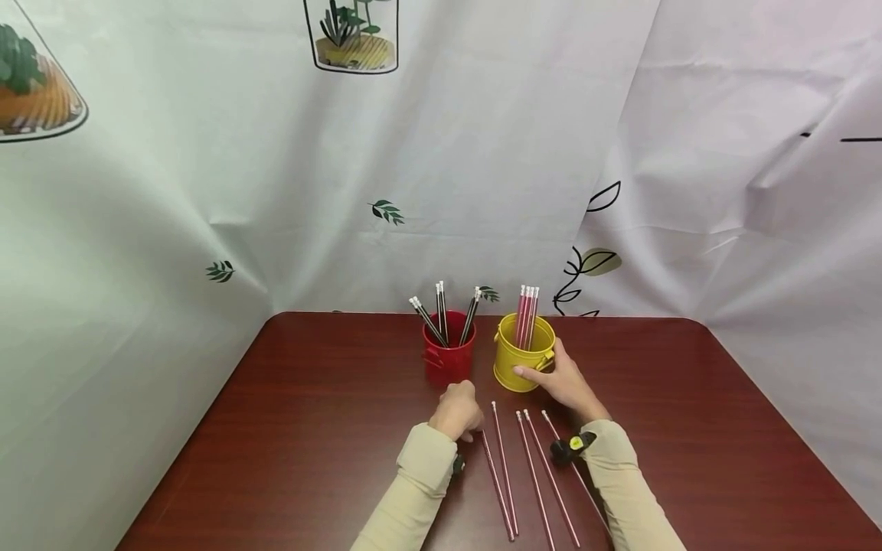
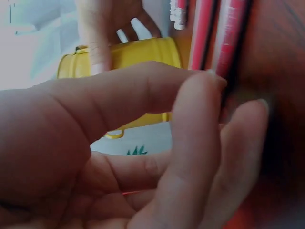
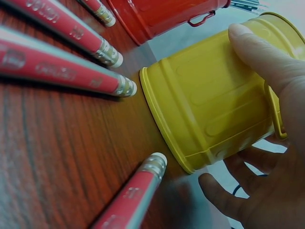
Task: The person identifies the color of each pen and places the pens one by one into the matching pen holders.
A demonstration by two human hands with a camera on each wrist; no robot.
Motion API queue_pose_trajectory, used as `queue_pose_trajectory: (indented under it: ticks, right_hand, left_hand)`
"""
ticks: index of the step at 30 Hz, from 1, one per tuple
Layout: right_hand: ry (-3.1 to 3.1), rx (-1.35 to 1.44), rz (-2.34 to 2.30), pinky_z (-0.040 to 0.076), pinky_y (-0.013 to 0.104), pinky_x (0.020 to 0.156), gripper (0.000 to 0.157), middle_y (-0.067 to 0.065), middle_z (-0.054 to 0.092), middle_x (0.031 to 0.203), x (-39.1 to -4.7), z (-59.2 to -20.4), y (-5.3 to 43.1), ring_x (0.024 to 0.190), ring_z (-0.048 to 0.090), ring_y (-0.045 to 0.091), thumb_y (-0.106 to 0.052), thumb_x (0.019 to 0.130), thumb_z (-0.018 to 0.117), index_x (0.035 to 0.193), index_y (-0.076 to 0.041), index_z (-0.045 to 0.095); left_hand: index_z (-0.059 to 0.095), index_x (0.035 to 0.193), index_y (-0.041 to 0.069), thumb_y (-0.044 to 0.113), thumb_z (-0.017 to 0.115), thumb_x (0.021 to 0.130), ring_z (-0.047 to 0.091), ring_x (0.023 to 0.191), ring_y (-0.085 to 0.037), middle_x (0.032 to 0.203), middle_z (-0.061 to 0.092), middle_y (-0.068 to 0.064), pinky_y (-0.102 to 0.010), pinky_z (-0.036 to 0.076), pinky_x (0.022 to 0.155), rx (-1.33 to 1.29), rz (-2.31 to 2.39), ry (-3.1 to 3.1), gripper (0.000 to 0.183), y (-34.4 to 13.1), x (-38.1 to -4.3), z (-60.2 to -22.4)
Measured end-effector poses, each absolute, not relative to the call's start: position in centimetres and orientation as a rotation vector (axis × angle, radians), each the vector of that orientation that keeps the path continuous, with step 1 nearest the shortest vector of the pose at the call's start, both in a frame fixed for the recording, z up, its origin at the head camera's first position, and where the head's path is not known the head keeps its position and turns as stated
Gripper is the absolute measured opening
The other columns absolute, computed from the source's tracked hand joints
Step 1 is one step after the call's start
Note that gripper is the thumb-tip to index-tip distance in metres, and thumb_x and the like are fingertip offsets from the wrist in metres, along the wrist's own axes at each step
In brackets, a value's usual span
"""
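Note:
My left hand (image 1: 458, 412) is at the eraser end of the leftmost pink pencil (image 1: 498, 484), in front of the red bucket. In the left wrist view, thumb and fingertip come together on that pencil (image 2: 232, 36); its tip is hidden behind them. With the thumb on the near side and the other fingers behind, my right hand (image 1: 568, 383) holds the yellow bucket (image 3: 205, 95) by its right side. Several pink pencils (image 1: 527, 317) with white erasers stand in this bucket. Black pencils (image 1: 442, 306) lean apart in the red bucket (image 1: 449, 366).
More pink pencils (image 1: 551, 478) lie side by side on the dark red wooden table (image 1: 310, 428), erasers toward the buckets. The rightmost pencil (image 1: 586, 490) passes under my right wrist. A white printed cloth (image 1: 468, 153) hangs behind the table's back edge.

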State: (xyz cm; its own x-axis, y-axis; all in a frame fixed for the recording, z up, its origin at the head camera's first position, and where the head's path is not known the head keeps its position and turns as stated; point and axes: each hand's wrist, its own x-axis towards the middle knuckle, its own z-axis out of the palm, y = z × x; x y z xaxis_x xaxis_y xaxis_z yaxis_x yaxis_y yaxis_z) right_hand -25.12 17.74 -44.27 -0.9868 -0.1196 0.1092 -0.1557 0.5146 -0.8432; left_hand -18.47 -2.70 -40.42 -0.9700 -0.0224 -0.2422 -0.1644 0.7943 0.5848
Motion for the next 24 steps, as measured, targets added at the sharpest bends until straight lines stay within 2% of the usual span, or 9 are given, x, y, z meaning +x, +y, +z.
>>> queue_pose_trajectory:
  ticks: [5,8,13,21,24]
  right_hand:
    - [-2.71,0.24,1.523,0.036,0.049,0.097,0.087,0.013,0.054,0.117,-25.12,-44.31,17.83,0.11,0.048,0.028,-0.05,0.067,0.076,0.132,-0.017,0.03]
    - [-2.704,0.231,1.53,0.036,0.048,0.097,0.087,0.012,0.054,0.117,-25.17,-44.34,17.88,0.11,0.048,0.028,-0.052,0.066,0.076,0.131,-0.018,0.03]
    - [-2.708,0.235,1.535,0.035,0.048,0.098,0.087,0.011,0.054,0.116,-25.25,-44.36,17.97,0.11,0.048,0.028,-0.052,0.066,0.076,0.131,-0.018,0.03]
    - [-2.717,0.236,1.513,0.035,0.048,0.098,0.087,0.012,0.054,0.117,-25.34,-44.44,17.97,0.111,0.048,0.028,-0.052,0.066,0.075,0.132,-0.018,0.03]
    - [-2.722,0.237,1.502,0.035,0.049,0.098,0.087,0.013,0.053,0.117,-25.26,-44.4,17.92,0.111,0.047,0.029,-0.052,0.066,0.075,0.132,-0.017,0.029]
  left_hand:
    - [0.061,0.08,-0.006,0.0,0.066,0.072,0.054,0.034,-0.022,0.088,0.061,-0.027,-0.027,0.043,0.031,-0.157,0.926,2.756,0.011,-2.51,-18.44,-40.66]
    - [0.059,0.074,-0.004,0.001,0.066,0.074,0.055,0.034,-0.022,0.076,0.06,-0.023,-0.027,0.043,0.032,-0.145,0.974,2.745,0.009,-2.46,-18.33,-40.66]
    - [0.057,0.068,-0.002,0.009,0.074,0.073,0.056,0.036,-0.022,0.056,0.053,-0.013,-0.028,0.046,0.036,-0.087,1.019,2.693,0.02,-2.38,-18.09,-40.75]
    - [0.06,0.066,-0.003,-0.002,0.076,0.063,0.055,0.035,-0.022,0.065,0.057,-0.019,-0.026,0.044,0.033,-0.098,0.983,2.716,0.017,-2.13,-18.2,-40.81]
    - [0.059,0.065,-0.002,-0.003,0.074,0.063,0.055,0.034,-0.021,0.07,0.059,-0.023,-0.026,0.043,0.032,-0.095,0.951,2.756,0.015,-1.99,-18.24,-40.93]
